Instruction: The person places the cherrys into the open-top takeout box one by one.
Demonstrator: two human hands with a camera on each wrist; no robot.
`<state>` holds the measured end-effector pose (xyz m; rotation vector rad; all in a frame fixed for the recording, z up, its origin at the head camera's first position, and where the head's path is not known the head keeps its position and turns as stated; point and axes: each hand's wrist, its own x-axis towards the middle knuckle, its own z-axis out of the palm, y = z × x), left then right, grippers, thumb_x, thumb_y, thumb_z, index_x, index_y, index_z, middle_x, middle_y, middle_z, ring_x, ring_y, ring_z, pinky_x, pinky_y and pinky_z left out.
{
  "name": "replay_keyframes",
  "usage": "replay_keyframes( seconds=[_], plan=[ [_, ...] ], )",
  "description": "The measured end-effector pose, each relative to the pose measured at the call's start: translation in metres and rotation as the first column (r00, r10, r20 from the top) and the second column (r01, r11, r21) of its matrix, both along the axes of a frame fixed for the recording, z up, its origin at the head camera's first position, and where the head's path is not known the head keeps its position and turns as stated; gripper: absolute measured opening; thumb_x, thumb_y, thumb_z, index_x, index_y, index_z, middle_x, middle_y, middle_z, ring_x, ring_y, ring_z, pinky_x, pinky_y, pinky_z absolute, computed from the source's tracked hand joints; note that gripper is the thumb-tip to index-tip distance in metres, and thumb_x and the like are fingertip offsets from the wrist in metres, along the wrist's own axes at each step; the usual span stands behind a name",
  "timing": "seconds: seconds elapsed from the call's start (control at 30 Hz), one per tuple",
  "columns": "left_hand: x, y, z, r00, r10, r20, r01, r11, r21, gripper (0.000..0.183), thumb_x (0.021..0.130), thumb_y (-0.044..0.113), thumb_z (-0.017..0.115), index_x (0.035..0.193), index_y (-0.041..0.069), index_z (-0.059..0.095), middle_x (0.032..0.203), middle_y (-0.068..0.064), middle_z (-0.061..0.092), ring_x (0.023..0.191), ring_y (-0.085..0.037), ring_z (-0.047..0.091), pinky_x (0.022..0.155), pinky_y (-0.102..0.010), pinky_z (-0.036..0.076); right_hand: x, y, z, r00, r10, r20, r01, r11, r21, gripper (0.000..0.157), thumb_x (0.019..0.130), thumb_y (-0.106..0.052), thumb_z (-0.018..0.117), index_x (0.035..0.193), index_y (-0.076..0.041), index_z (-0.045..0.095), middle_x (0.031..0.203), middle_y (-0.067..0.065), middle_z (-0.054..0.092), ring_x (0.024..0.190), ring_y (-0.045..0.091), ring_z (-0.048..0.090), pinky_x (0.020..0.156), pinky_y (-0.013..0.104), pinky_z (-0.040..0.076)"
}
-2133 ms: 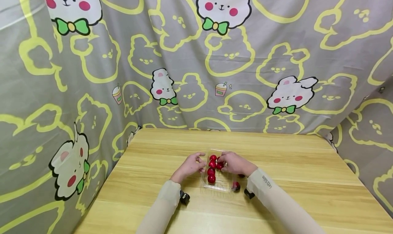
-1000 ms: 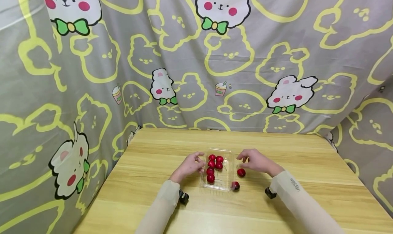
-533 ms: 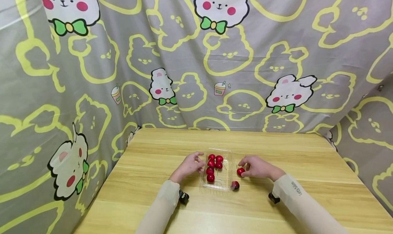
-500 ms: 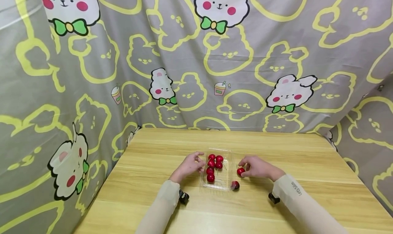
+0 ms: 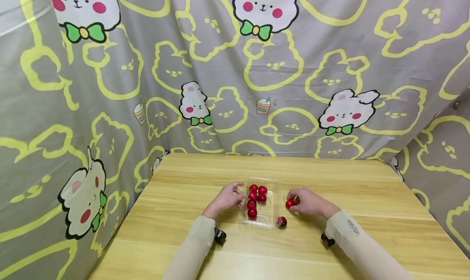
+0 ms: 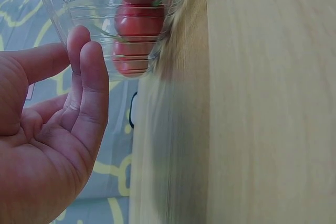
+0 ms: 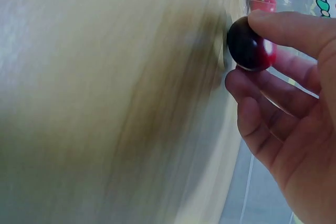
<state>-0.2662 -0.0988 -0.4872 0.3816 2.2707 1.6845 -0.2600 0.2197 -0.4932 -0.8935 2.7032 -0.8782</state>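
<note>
A clear plastic container (image 5: 269,208) stands on the table with several red cherries (image 5: 252,204) in its left and far part. My left hand (image 5: 228,197) is at its left side, fingers loosely bent and fingertips right at the wall; in the left wrist view the thumb and fingers (image 6: 94,77) overlap its edge. To the right of the container, my right hand (image 5: 306,201) pinches a cherry (image 5: 289,203) between thumb and fingers. The right wrist view shows this cherry (image 7: 247,45) as dark red on one side and brighter red on the other.
Another dark cherry (image 5: 282,221) lies by the container's near right corner. The wooden table (image 5: 349,190) ends at a grey curtain (image 5: 220,141) with cartoon animals behind and at both sides.
After leaving the container's inside, my right hand moved right, reached down to the loose cherry and took hold of it, shifting it slightly away from me. My left hand stayed put.
</note>
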Motion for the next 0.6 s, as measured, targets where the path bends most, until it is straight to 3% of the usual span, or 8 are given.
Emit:
replay_keyframes(
  seconds=[0.23, 0.43, 0.6],
  plan=[
    [0.007, 0.001, 0.013, 1.0, -0.006, 0.005, 0.006, 1.0, 0.0, 0.051, 0.09, -0.003, 0.058, 0.136, -0.011, 0.038, 0.089, -0.023, 0.058, 0.063, -0.021, 0.062, 0.064, -0.037, 0.058, -0.001, 0.004, 0.003, 0.996, -0.087, -0.009, 0.087, 0.996, -0.019, 0.031, 0.079, -0.01, 0.075, 0.107, -0.001, 0.063, 0.085, -0.004, 0.06, 0.072, 0.008, 0.056, 0.06, 0.022, 0.052],
    [0.0, 0.0, 0.002, 1.0, 0.007, 0.005, -0.007, 1.0, 0.004, 0.052, 0.091, 0.002, 0.061, 0.137, -0.007, 0.039, 0.086, -0.014, 0.059, 0.062, -0.016, 0.061, 0.062, -0.033, 0.058, -0.003, 0.009, 0.01, 0.994, -0.105, -0.018, 0.104, 0.993, -0.046, 0.026, 0.081, -0.01, 0.074, 0.103, -0.004, 0.064, 0.087, -0.001, 0.058, 0.07, 0.01, 0.055, 0.056, 0.023, 0.05],
    [-0.001, -0.001, 0.0, 1.0, 0.005, 0.011, -0.005, 1.0, 0.002, 0.052, 0.09, 0.003, 0.061, 0.137, -0.006, 0.04, 0.085, -0.012, 0.059, 0.062, -0.017, 0.062, 0.061, -0.031, 0.058, -0.004, 0.01, 0.015, 0.994, -0.112, 0.0, 0.112, 0.991, -0.071, 0.025, 0.081, -0.006, 0.072, 0.104, -0.008, 0.063, 0.084, -0.003, 0.058, 0.068, 0.012, 0.054, 0.055, 0.025, 0.05]
  ],
)
